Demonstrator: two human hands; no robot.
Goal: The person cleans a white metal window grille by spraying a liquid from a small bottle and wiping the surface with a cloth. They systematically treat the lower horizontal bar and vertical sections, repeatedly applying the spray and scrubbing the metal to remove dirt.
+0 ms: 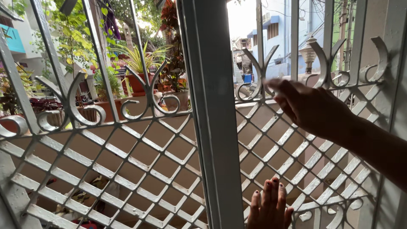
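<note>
1. White-painted metal window grille (140,144), filling nearly the whole view; paint dull and a little grubby.
2. Built in two panels, split by a broad pale upright frame post (214,127) running top to bottom just right of centre.
3. Lower half of each panel: flat strips crossed into a diamond lattice. Above that: a horizontal rail topped with curled scrolls, then plain vertical bars rising out of view.
4. Right hand (311,108) reaching in from the right edge on a bare forearm, raised to the scroll rail of the right panel. Fingers loosely extended, not closed round any bar; fingertips blurred at the rail, so contact or a gap cannot be told.
5. Left hand (270,208) at the bottom edge, just right of the post, fingers straight and close together, pointing up, flat against the lattice. Nothing gripped. Dark polish on the nails.
6. Beyond the left panel: potted plants (140,76) in terracotta pots along a low wall, with green foliage above.
7. Beyond the right panel: a blue building (275,38) and a pale stone finial, bright sky overhead.
</note>
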